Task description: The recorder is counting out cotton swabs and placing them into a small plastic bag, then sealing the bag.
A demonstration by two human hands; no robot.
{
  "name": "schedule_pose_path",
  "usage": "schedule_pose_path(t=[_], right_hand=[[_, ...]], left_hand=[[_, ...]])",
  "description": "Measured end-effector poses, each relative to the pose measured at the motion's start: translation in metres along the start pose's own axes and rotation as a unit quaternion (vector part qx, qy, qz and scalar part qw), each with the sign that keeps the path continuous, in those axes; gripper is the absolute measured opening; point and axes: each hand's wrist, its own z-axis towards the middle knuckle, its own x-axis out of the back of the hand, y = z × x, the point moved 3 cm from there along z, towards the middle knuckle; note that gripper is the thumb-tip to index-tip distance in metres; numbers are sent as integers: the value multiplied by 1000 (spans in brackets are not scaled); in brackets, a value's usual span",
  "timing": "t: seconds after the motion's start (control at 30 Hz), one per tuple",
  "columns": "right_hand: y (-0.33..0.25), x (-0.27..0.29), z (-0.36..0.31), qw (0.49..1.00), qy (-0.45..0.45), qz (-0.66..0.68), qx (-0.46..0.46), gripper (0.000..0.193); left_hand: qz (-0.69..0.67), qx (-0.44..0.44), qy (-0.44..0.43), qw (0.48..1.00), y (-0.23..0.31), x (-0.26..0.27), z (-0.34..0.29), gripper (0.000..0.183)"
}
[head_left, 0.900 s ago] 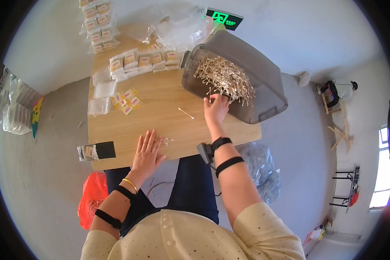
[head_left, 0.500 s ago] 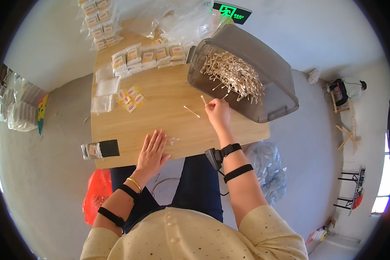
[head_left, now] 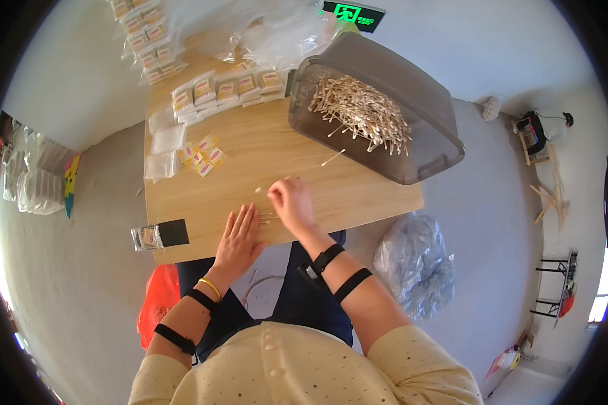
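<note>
My left hand [head_left: 239, 234] lies flat near the table's front edge, fingers stretched out. Beside its fingertips a few cotton swabs [head_left: 269, 219] rest on the wood, partly covered. Just right of them is my right hand [head_left: 293, 204], its fingers pinched on cotton swabs [head_left: 258, 190] whose white tips show past the fingertips; how many is hidden. A grey plastic bin [head_left: 402, 67] lies tilted on its side at the right, its opening toward me, with a heap of cotton swabs [head_left: 361, 111] inside. One loose swab [head_left: 333, 157] lies at the bin's lower rim.
Small yellow-and-white cards [head_left: 203, 155] lie left of centre, beside clear empty pouches [head_left: 167, 140]. Behind them stand rows of filled swab packs [head_left: 226, 91]. A black block with a pack [head_left: 173, 232] sits at the left front corner. Clear plastic bags [head_left: 287, 40] cover the far end.
My right hand has come from the bin's edge toward me and left, beside my left hand, carrying swabs. The swab lying mid-table is gone from there. My left hand has stayed put.
</note>
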Motion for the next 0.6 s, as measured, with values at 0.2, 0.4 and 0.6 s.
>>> schedule_pose_path(t=[0.2,0.4,0.6], right_hand=[[14,54,25,989,111,-101,-5,19],[82,111,48,964,44,-261,-7,29],[69,106,75,977,23,-210,7,23]], left_hand=[[43,11,-10,999,0,1,6,82],[28,8,8,1000,0,1,38,81],[29,14,-2,999,-6,-4,23,80]])
